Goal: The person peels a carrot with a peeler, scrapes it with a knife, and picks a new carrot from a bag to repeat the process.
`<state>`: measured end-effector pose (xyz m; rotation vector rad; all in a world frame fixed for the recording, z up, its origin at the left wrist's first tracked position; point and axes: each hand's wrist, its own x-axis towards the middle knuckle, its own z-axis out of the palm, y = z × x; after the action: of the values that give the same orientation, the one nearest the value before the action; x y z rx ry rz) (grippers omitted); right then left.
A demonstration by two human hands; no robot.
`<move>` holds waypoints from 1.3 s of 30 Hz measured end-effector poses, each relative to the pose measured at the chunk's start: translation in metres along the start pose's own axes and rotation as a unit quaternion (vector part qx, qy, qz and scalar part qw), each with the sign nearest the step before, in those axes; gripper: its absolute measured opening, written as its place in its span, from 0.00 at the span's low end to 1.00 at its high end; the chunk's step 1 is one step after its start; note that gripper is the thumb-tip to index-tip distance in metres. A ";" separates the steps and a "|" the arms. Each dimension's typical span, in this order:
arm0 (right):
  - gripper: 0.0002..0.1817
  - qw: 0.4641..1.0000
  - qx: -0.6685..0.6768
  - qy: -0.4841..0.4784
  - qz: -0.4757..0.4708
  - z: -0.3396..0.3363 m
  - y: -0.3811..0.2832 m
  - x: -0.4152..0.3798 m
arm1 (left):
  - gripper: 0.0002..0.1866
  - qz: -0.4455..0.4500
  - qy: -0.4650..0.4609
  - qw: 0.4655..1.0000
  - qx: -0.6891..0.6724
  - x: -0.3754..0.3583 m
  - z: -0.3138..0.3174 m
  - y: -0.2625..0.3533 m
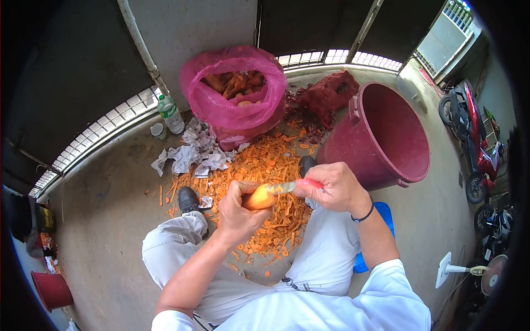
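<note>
Above the heap of orange peelings (pixel 287 218), two bare hands close in on a carrot (pixel 260 198). L hand (pixel 242 214) wraps it, fingers curled round, approx. over the heap's middle; R hand (pixel 338 188) pinches a red-handled blade (pixel 283 188), metal against the carrot's R end. Knife vs. peeler: can't tell from where I stand, too blurred. Risk, in my view: a slick carrot could twist in the L grip, or a hard push could send the edge past it into L fingers, esp. w/ both hands so close. Labels: bottle (pixel 170 115) w/ green cap, beyond the heap's far L side, has a green label, lettering too small to read for sure. No brand legible on the pink bag (pixel 237 117) behind the heap or the maroon tub (pixel 346 142) to its far R.
</note>
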<state>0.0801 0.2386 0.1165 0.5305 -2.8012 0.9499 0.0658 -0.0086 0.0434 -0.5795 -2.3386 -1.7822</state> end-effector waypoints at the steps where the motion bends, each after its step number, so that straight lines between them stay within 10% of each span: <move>1: 0.25 1.000 0.015 -0.015 -0.015 -0.001 -0.006 0.000 | 0.25 0.000 0.000 1.000 -0.001 0.000 -0.001 -0.002; 13: 0.23 0.999 0.029 0.006 0.015 -0.002 0.000 -0.003 | 0.28 0.163 0.003 0.986 0.041 0.000 -0.005 -0.009; 16: 0.22 0.987 0.122 0.068 0.075 0.003 0.002 -0.003 | 0.27 -0.083 -0.047 0.975 -0.202 0.002 -0.005 0.000; 18: 0.21 0.984 0.133 0.083 0.083 0.004 0.006 -0.002 | 0.27 -0.238 -0.070 0.860 -0.446 0.006 -0.007 -0.003; 39: 0.19 0.995 -0.015 0.073 -0.064 0.026 -0.013 0.005 | 0.23 -0.336 -0.185 0.682 -0.622 0.002 -0.010 -0.010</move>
<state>0.0801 0.2116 0.1048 0.6020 -2.6125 0.8815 0.0587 -0.0195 0.0376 -0.1097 -1.0539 -3.8532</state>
